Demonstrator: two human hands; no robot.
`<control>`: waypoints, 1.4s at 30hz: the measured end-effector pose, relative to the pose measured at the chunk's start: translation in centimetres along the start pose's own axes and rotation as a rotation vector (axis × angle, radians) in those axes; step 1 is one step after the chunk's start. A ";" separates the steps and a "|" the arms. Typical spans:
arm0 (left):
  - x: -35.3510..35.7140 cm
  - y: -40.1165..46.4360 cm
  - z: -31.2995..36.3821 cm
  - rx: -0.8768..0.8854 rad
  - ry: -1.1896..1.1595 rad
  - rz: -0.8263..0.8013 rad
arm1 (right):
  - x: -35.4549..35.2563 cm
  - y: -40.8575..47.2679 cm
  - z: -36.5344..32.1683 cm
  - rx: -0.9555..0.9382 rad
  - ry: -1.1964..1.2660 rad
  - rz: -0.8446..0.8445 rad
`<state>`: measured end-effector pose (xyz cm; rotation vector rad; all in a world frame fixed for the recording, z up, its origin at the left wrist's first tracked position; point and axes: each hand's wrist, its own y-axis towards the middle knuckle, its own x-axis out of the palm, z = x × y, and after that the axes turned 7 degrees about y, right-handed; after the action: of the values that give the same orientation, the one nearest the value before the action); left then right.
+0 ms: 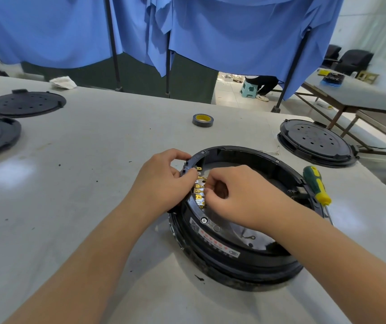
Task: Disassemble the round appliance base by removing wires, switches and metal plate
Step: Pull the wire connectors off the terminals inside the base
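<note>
The round appliance base (pixel 238 220) sits on the worktop (pixel 93 160) directly under both hands, open side up, its black rim (pixel 245 150) ringing a shiny metal plate (pixel 238 230) inside. The left hand (pixel 164 181) curls over the rim's near-left edge, fingers and thumb gripping the plastic wall where a small switch block (pixel 187 166) seems to sit. Just beside it, the right hand (pixel 238 195) reaches inside the ring with fingertips pinched on one of the brass terminals (pixel 199 191) lined up between the two hands; whether a wire is attached there is hidden by the fingers.

The base looks like rigid moulded plastic, fairly light, so it would likely slide or tip if pulled without the other hand bracing the rim. The terminals are thin stamped metal, small and probably slippery, with edges that could nick a finger; a firm pinch low on the tab and a straight pull should suit them better than wiggling. The metal plate looks thin and stiff, best lifted by its edge once the screws (pixel 203 220) are out.

A green and yellow screwdriver (pixel 317 185) lies just right of the right hand against the rim. A roll of tape (pixel 202 119) rests well beyond the hands, and further black round bases (pixel 315 141) lie far right and far left.
</note>
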<state>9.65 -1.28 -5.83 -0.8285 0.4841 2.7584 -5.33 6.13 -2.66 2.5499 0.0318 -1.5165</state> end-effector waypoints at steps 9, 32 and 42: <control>0.0 0.0 -0.2 0.015 0.006 0.001 | 0.2 -0.4 -0.2 0.001 -0.041 0.041; 0.2 0.0 -0.1 0.004 -0.009 -0.023 | -1.3 1.1 -1.8 0.029 -0.117 -0.164; 0.3 0.0 -0.3 0.004 -0.011 -0.024 | -0.1 0.8 -1.5 0.068 0.029 -0.015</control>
<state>9.57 -1.33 -6.19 -0.8123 0.4738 2.7375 -3.99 5.62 -1.82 2.6307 0.0034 -1.5113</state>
